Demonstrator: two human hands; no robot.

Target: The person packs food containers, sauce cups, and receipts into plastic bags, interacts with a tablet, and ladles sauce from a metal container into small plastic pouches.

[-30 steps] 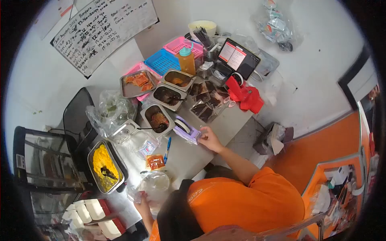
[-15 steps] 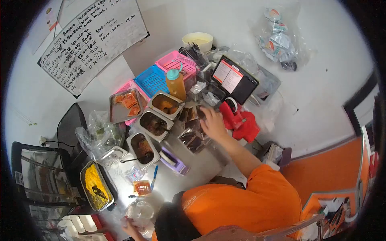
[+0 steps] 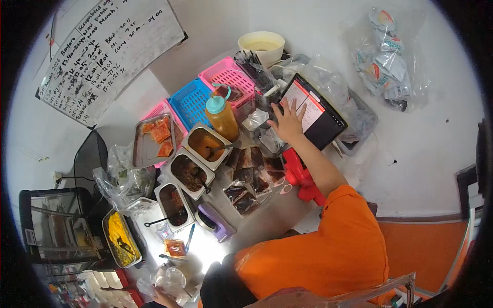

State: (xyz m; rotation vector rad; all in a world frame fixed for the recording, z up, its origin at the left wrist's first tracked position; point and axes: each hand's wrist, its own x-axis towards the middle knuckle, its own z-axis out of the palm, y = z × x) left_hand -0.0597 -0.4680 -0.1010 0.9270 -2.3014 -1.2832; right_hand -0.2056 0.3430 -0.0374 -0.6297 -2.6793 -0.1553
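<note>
My right hand [image 3: 289, 126] is spread over the left part of the tablet [image 3: 321, 115], fingers apart on or just above its lit screen. At the bottom left, my left hand [image 3: 165, 299] is partly hidden, its fingers closed at the edge of clear plastic [image 3: 146, 288] beside a round clear container [image 3: 172, 280]. Above that container lie an orange-red packet [image 3: 175, 248] and a blue pen [image 3: 190, 237]. A purple tape dispenser [image 3: 220, 226] stands near metal pans of sauce [image 3: 206, 145]. Several dark packets [image 3: 251, 172] lie beside the pans.
A capped bottle [image 3: 222, 119] stands by blue [image 3: 192, 102] and pink baskets [image 3: 226, 77]. Red objects [image 3: 300, 177] lie under my right forearm. A tray of orange pieces [image 3: 156, 138] and a pan of yellow food [image 3: 120, 238] are at the left.
My right hand has gone from the tape dispenser, past the dark packets, up to the tablet, and its fingers have spread. My left hand stays by the clear plastic. The view has shifted.
</note>
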